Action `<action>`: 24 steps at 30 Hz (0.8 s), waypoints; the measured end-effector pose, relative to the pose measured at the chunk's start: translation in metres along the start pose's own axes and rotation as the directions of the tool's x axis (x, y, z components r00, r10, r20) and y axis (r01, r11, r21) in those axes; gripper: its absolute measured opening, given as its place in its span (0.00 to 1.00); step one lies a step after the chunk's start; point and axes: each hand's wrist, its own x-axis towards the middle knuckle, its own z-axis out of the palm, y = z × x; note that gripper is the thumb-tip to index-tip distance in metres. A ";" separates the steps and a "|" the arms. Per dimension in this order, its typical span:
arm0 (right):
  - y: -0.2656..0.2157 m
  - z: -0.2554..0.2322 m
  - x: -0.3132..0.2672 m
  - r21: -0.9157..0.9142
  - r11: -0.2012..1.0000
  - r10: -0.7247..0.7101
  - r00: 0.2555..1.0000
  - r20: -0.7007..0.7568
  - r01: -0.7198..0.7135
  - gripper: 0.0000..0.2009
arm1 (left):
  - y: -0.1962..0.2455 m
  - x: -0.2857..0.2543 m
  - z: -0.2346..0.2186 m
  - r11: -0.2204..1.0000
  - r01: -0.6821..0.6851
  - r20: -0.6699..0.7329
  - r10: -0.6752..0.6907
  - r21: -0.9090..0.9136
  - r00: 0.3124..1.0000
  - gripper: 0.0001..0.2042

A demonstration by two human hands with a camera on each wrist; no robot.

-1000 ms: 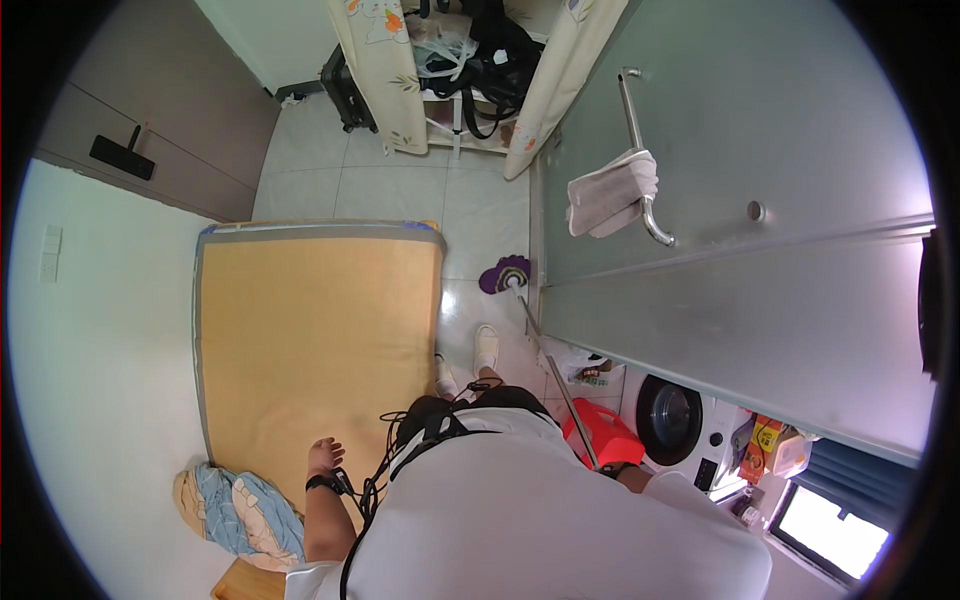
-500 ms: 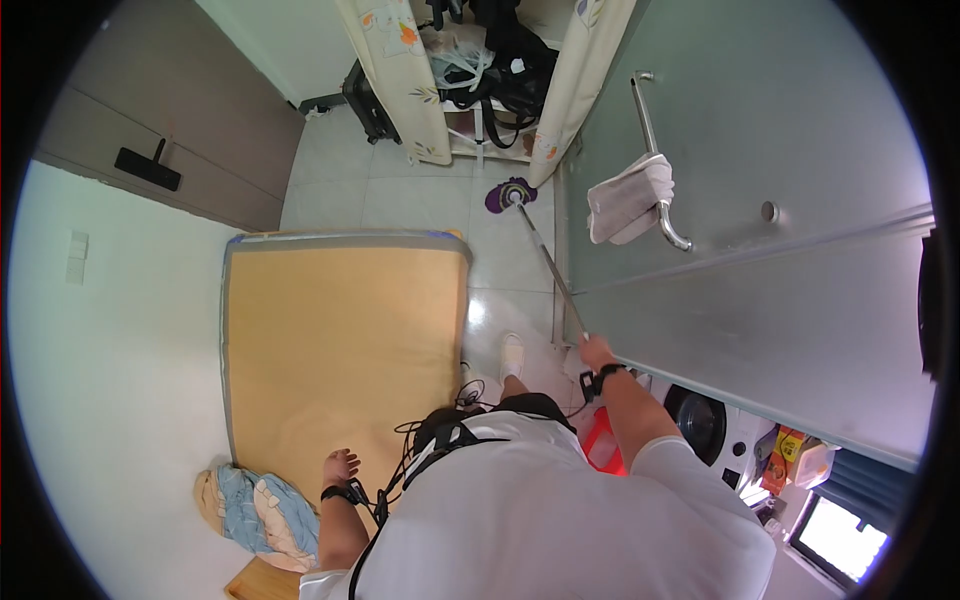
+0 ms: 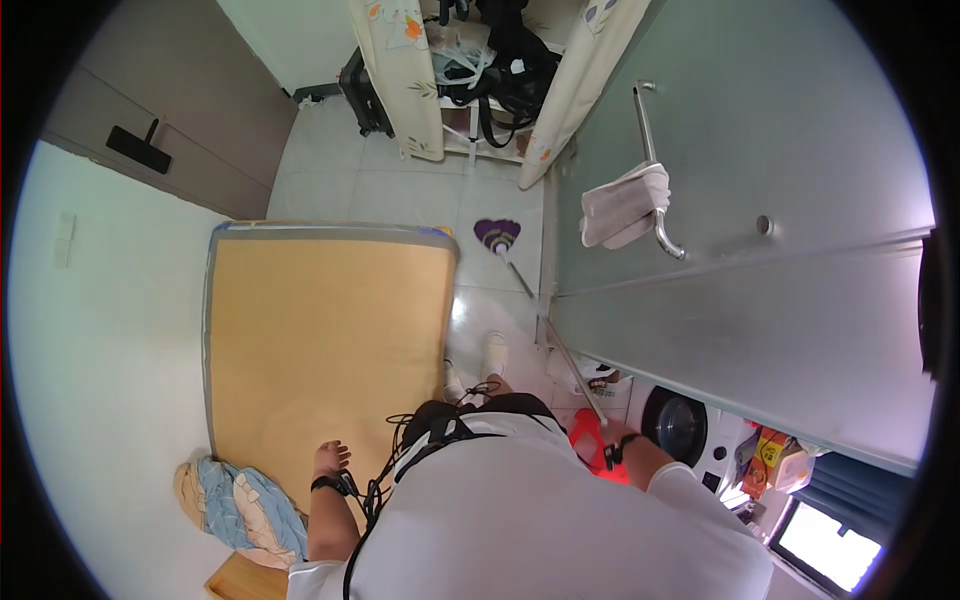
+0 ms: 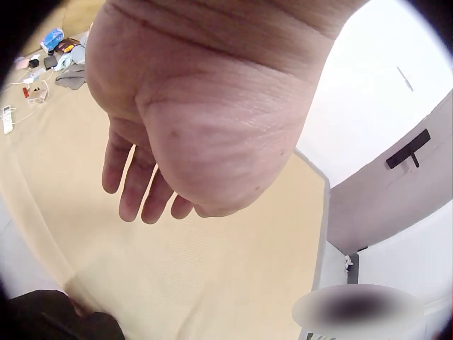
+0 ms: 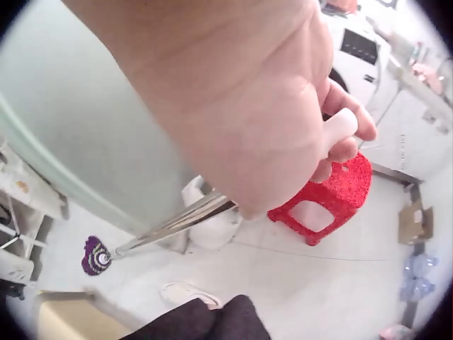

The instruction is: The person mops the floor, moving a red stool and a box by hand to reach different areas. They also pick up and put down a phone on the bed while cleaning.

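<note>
A mop with a purple head point(image 3: 497, 235) rests on the tiled floor between the bed and the glass partition. Its metal pole point(image 3: 575, 370) slants back to my right hand point(image 3: 618, 436). In the right wrist view, that hand point(image 5: 283, 134) curls its fingers round the white end of the handle point(image 5: 341, 127), and the purple mop head point(image 5: 95, 256) lies at the lower left. My left hand point(image 3: 332, 458) hangs over the tan mattress point(image 3: 330, 330) holding nothing. The left wrist view shows this hand point(image 4: 191, 127) with loosely bent, spread fingers.
A red stool point(image 5: 329, 198) and a washing machine point(image 3: 675, 425) stand to the right. The glass partition point(image 3: 700, 290) carries a bar with a cloth point(image 3: 625, 205). Ahead are a curtained shelf point(image 3: 415, 90) and a black suitcase point(image 3: 365, 95). Bedding point(image 3: 240, 510) lies at lower left.
The mop head went forward toward the shelf, then came partway back. My right hand reached forward with the pole and drew back beside the body. My left hand stays over the mattress.
</note>
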 end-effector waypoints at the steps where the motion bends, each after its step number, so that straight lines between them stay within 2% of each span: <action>1: 0.017 0.023 -0.006 0.152 0.979 0.117 0.984 0.136 -0.138 0.20 | 0.002 0.002 0.002 0.999 -0.007 0.008 0.007 0.038 1.000 0.17; 3: 0.024 0.034 -0.054 0.270 0.892 0.252 0.896 0.366 -0.362 0.20 | 0.010 -0.002 0.008 0.999 -0.004 0.003 0.003 0.034 1.000 0.17; 12: 0.036 0.077 -0.026 0.391 0.854 0.278 0.936 0.215 -0.343 0.23 | 0.035 -0.002 0.013 0.996 -0.032 -0.005 0.033 0.085 0.999 0.16; 14: 0.018 0.048 -0.015 0.414 0.885 0.247 0.968 -0.031 -0.213 0.20 | 0.035 -0.003 0.010 0.995 -0.060 -0.009 0.061 0.081 0.998 0.16; 16: 0.000 0.018 0.014 0.431 0.885 0.259 0.956 -0.135 -0.179 0.20 | 0.036 -0.006 0.007 0.994 -0.062 -0.017 0.064 0.088 0.998 0.16; 18: -0.026 -0.023 0.035 0.364 0.930 0.190 0.913 -0.361 -0.050 0.21 | 0.039 -0.009 0.005 0.993 -0.076 -0.026 0.079 0.085 0.997 0.16; 20: -0.071 -0.086 0.038 0.324 0.946 0.144 0.915 -0.378 -0.015 0.23 | 0.035 -0.013 0.000 0.994 -0.064 -0.044 0.068 0.084 0.997 0.17; 22: -0.093 -0.123 0.086 0.275 0.961 0.095 0.900 -0.426 0.028 0.26 | 0.031 -0.018 -0.004 0.994 -0.059 -0.051 0.064 0.092 0.997 0.17; 24: -0.128 -0.174 0.094 0.331 0.940 0.087 0.881 -0.464 0.081 0.25 | 0.027 -0.024 -0.006 0.995 -0.042 -0.048 0.047 0.088 0.998 0.18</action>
